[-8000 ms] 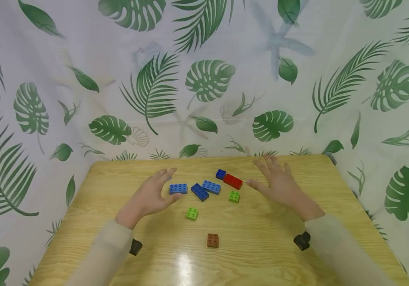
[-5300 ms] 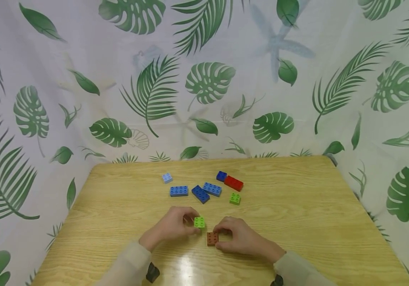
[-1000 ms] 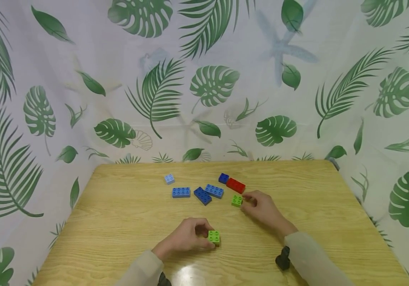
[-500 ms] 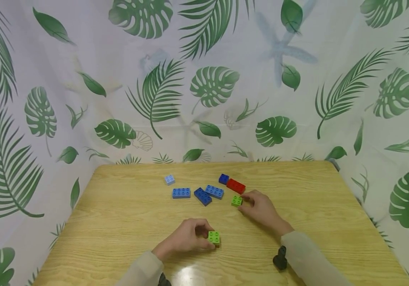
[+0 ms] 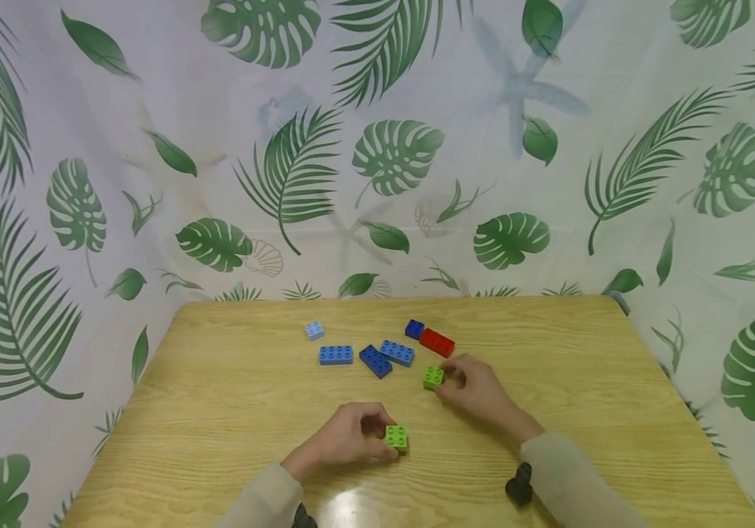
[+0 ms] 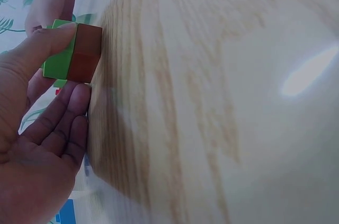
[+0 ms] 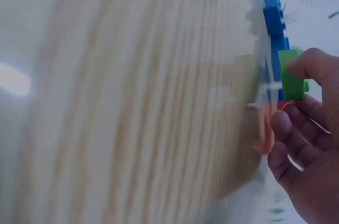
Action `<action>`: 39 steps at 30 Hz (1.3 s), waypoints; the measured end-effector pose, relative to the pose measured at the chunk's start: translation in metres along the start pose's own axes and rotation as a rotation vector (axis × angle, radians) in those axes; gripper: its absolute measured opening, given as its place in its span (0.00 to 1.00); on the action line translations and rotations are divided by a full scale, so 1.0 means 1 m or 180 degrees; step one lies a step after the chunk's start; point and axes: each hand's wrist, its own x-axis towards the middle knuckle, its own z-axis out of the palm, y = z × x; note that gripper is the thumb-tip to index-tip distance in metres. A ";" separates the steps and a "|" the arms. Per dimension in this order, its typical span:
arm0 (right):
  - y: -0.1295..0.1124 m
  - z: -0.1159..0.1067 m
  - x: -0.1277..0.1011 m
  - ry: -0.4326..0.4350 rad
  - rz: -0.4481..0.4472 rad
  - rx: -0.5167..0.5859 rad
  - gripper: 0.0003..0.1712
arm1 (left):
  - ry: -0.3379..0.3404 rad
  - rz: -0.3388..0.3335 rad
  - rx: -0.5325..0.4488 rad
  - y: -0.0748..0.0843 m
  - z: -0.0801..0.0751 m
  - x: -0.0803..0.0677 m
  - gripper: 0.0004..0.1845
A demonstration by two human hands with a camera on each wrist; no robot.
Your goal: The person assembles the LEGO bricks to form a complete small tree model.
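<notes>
My left hand (image 5: 377,434) rests on the wooden table (image 5: 232,411) and grips a small stack: a green brick (image 5: 396,437) on a brown brick (image 6: 85,54). The left wrist view shows the thumb over the green brick (image 6: 59,57), with the other fingers loose below. My right hand (image 5: 445,381) pinches a second green brick (image 5: 433,377) between thumb and fingers, just right of centre. In the right wrist view this green brick (image 7: 291,75) looks raised a little off the tabletop.
Loose bricks lie behind the hands: a pale blue small brick (image 5: 314,330), a blue long brick (image 5: 336,355), a dark blue brick (image 5: 375,361), another blue brick (image 5: 396,352), a small dark blue brick (image 5: 414,328) and a red brick (image 5: 437,342). A leaf-print curtain (image 5: 377,147) surrounds the table.
My right hand has taken hold of the second green brick and drawn it slightly nearer and left. My left hand keeps still on the green-and-brown stack.
</notes>
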 end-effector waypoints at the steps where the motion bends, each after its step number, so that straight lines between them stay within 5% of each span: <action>1: -0.003 0.001 -0.001 -0.0018 -0.0008 -0.0019 0.22 | 0.0001 0.0003 0.0003 0.000 0.000 0.000 0.13; 19: -0.041 0.008 -0.029 -0.0190 -0.1051 0.0209 0.18 | 0.0012 0.0009 0.0047 0.000 0.000 0.000 0.13; 39: -0.052 0.023 -0.051 -0.0611 -0.1250 0.0426 0.18 | 0.0053 0.0018 0.0005 0.000 0.001 -0.001 0.14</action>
